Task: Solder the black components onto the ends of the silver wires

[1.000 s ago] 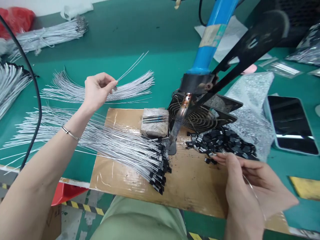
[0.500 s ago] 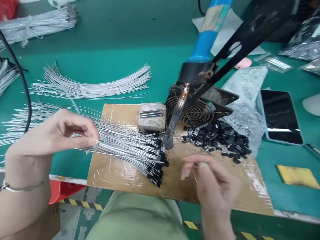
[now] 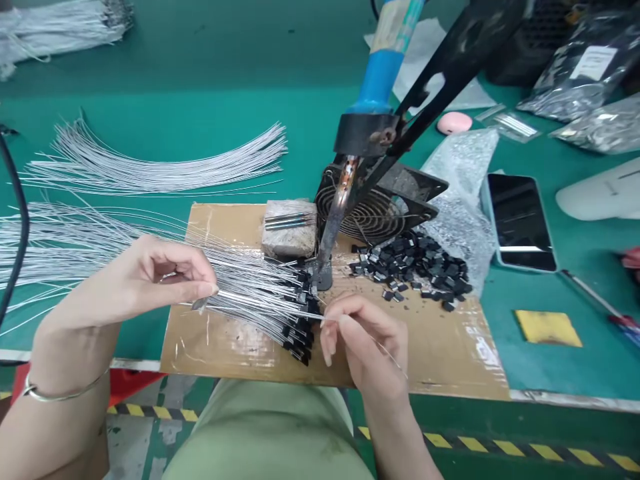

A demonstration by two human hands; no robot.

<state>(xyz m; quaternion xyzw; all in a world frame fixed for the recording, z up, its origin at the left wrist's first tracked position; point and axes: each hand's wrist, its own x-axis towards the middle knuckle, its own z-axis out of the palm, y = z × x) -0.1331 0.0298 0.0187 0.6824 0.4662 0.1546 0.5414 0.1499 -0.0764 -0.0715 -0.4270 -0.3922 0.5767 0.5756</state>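
Observation:
My left hand (image 3: pixel 175 273) pinches a white wire (image 3: pixel 270 305) above a bundle of wires with black ends (image 3: pixel 297 340) on the cardboard (image 3: pixel 220 353). My right hand (image 3: pixel 367 337) is closed, thumb and finger at the right end of that wire; a thin strand trails from it to the lower right. Between and above the hands, a soldering iron (image 3: pixel 345 180) with a blue handle points down in a black stand, its tip near the black ends. A heap of small black connectors (image 3: pixel 415 267) lies right of the tip.
Behind the cardboard, more white wires (image 3: pixel 165 167) lie on the green table. A wrapped block (image 3: pixel 290 230) and a fan (image 3: pixel 380 207) stand near the iron. At the right are a phone (image 3: pixel 520 220), a yellow sponge (image 3: pixel 549 328), a screwdriver (image 3: pixel 595 297) and a white cup (image 3: pixel 600 190).
My right hand has moved left to the wire's end, and the wire now stretches between both hands. The camera view has shifted slightly to the right.

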